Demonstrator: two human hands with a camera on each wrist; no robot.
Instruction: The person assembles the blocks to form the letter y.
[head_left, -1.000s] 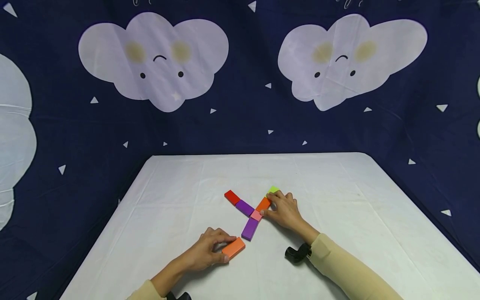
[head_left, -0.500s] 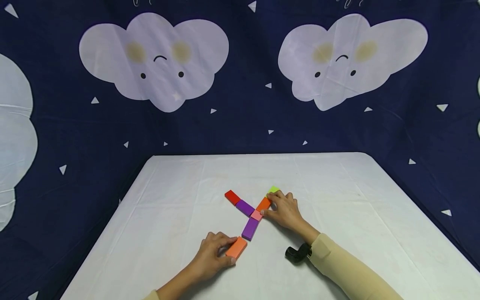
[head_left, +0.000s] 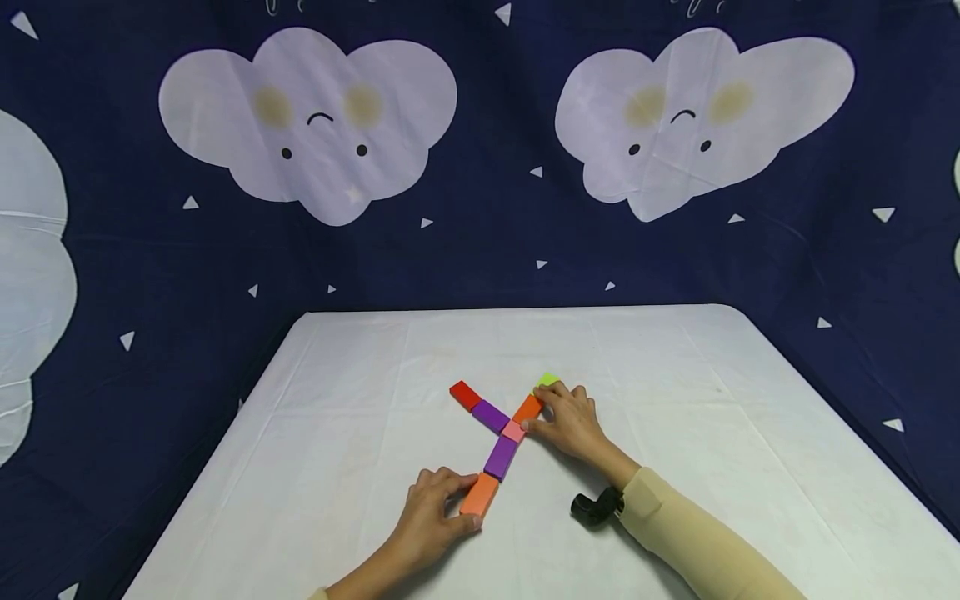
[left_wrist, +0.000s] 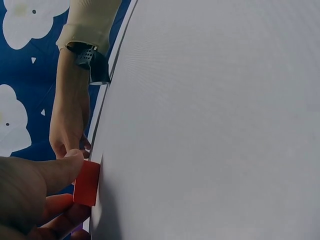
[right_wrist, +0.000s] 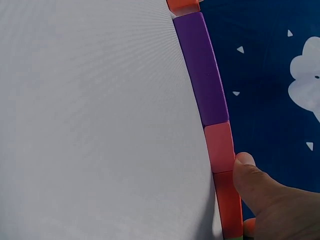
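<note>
Orange block (head_left: 479, 495): swung from crosswise into line, now touching near purple block (head_left: 500, 457).
Left hand (head_left: 435, 515): pinching it.
Right hand (head_left: 570, 420): fingertips steadying far orange block (head_left: 527, 408).

- Your head view looks forward and down from above the near edge of the table (head_left: 675, 350), taking in both hands, the blocks at centre and the cloud backdrop (head_left: 480, 167) across the upper half.
- Your left wrist view sits very near the tabletop, rolled sideways, with the orange block (left_wrist: 87, 183) at lower left.
- Your right wrist view is as close, also rolled; it shares that orange block (right_wrist: 184, 5), at its top edge.
</note>
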